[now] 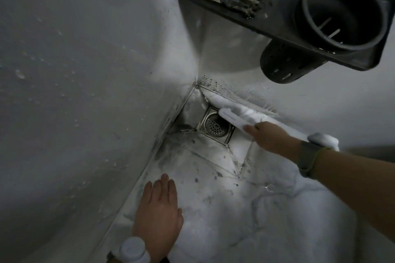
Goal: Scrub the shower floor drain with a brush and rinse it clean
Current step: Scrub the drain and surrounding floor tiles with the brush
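Note:
A square metal floor drain point(215, 127) with a round perforated cover sits in the corner of the shower floor. My right hand point(271, 139) is shut on a white brush point(234, 119), whose head lies across the drain's far right edge, against the base of the wall. My left hand point(159, 209) rests flat on the marble floor near the left wall, fingers together, holding nothing. Dark mould specks mark the tiles around the drain.
A dark wall shelf point(277, 10) with a slatted tray and a round cup holder point(342, 17) hangs above the corner at upper right. White walls point(85, 70) meet at the corner behind the drain. The marble floor point(256, 209) stretches toward me.

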The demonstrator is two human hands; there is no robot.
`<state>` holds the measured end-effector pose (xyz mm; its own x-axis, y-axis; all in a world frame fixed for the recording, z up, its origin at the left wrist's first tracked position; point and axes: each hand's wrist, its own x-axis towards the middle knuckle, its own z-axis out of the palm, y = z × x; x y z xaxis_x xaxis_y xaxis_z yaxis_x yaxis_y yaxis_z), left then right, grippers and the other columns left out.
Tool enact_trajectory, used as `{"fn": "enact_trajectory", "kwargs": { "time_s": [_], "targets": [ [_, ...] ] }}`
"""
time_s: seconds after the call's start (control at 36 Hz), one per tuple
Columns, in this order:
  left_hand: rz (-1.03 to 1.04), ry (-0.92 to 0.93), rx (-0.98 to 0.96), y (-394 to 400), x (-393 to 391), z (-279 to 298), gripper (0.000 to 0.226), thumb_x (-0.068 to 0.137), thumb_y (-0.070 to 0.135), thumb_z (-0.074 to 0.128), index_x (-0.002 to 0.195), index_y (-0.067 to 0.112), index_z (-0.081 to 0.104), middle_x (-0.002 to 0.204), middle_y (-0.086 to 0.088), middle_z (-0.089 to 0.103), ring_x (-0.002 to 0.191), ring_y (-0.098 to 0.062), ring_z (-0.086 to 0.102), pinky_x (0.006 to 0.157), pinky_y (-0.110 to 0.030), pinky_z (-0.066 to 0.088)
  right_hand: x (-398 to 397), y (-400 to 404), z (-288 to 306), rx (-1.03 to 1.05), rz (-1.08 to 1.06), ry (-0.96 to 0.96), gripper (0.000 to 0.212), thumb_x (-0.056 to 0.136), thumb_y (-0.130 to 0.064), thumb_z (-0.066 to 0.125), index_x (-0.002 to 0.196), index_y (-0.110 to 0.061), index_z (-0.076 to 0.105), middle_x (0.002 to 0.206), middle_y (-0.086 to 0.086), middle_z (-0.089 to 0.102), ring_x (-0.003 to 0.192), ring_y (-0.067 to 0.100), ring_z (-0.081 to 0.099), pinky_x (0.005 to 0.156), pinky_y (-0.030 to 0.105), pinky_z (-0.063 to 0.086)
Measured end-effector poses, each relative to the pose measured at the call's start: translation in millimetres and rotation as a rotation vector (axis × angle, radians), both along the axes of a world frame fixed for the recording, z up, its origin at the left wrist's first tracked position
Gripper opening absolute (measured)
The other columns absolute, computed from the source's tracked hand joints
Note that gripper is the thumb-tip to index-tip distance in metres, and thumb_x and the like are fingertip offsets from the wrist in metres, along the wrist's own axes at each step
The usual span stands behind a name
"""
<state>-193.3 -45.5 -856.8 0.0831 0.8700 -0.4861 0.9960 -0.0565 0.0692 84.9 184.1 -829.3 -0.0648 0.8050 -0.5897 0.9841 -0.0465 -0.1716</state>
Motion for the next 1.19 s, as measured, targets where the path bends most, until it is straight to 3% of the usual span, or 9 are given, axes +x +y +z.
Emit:
{"fn": "enact_trajectory", "kwargs": {
  "time_s": [0.11,0.19,0.36,0.53,0.64,0.75,0.83,0.94,1.19],
  "targets": [
    [0.012,-0.004,-0.015,-1,0,0,0.085,0.061,0.043,0.073,0.128,-0.007,0.059,0.136,-0.031,0.053,0.112,-0.044,0.056,0.104,-0.057,0.033,-53,-14,1,-0.187,-0.466,0.385,0.063,0.099,-0.058,0.038,0.068,-0.008,0.058,0.045,0.001,0.05,0.032,0.014,0.04,0.046,0.021,0.034],
    [0.01,-0.005,-0.021,0,-1,-2,0.085,0.062,0.043,0.072,0.129,-0.008,0.058,0.136,-0.032,0.052,0.113,-0.044,0.056,0.104,-0.058,0.033,-89,-32,-5,-0.31,-0.653,0.531,0.062,0.098,-0.061,0.036,0.082,-0.006,0.058,0.057,0.008,0.051,0.036,0.016,0.037,0.041,0.02,0.029],
    [0.008,-0.013,-0.034,0,-1,-5,0.086,0.058,0.043,0.073,0.125,-0.009,0.062,0.134,-0.033,0.055,0.109,-0.045,0.058,0.102,-0.058,0.033,-67,-66,11,-0.398,-0.46,0.427,0.057,0.099,-0.058,0.038,0.095,-0.006,0.061,0.059,0.003,0.051,0.038,0.012,0.039,0.041,0.016,0.032],
    [0.02,-0.021,-0.028,-1,-1,-4,0.087,0.054,0.043,0.076,0.123,-0.009,0.063,0.133,-0.032,0.056,0.107,-0.044,0.061,0.102,-0.056,0.032,-60,-2,12,-0.064,-0.389,0.325,0.061,0.098,-0.06,0.038,0.078,-0.007,0.06,0.068,0.011,0.057,0.049,0.02,0.046,0.049,0.024,0.034],
    [0.027,-0.025,-0.044,-1,-2,-4,0.087,0.055,0.043,0.075,0.124,-0.008,0.063,0.133,-0.032,0.056,0.107,-0.045,0.061,0.102,-0.056,0.032,-78,0,4,-0.057,-0.211,0.29,0.051,0.106,-0.039,0.029,0.109,0.0,0.062,0.093,0.022,0.063,0.081,0.034,0.062,0.074,0.037,0.052],
    [0.034,-0.028,-0.059,1,-3,-4,0.089,0.051,0.046,0.077,0.121,-0.008,0.065,0.131,-0.031,0.058,0.106,-0.044,0.063,0.101,-0.056,0.033,-84,-27,-1,-0.105,0.003,0.148,0.061,0.104,-0.053,0.023,0.095,-0.007,0.062,0.077,0.008,0.06,0.073,0.027,0.063,0.073,0.036,0.054],
    [0.046,-0.039,-0.088,0,1,-3,0.09,0.045,0.048,0.078,0.115,-0.008,0.068,0.127,-0.031,0.061,0.102,-0.043,0.065,0.098,-0.055,0.034,-74,-13,9,-0.087,-0.017,0.163,0.062,0.103,-0.056,0.026,0.09,-0.008,0.063,0.078,0.009,0.062,0.073,0.025,0.063,0.07,0.031,0.049],
    [0.052,-0.039,-0.072,1,1,-2,0.092,0.044,0.049,0.079,0.115,-0.007,0.069,0.126,-0.031,0.061,0.102,-0.043,0.066,0.098,-0.055,0.034,-67,26,17,0.16,0.021,0.122,0.036,0.108,-0.03,0.03,0.127,-0.012,0.055,0.106,0.015,0.064,0.095,0.032,0.065,0.078,0.036,0.051],
    [0.058,-0.038,-0.091,-1,-1,-5,0.091,0.048,0.047,0.079,0.12,-0.006,0.066,0.131,-0.03,0.058,0.106,-0.043,0.063,0.101,-0.055,0.032,-84,27,1,0.128,0.026,0.119,0.032,0.105,-0.017,0.033,0.131,-0.018,0.053,0.109,0.013,0.064,0.098,0.032,0.065,0.085,0.042,0.054]
  ]
}}
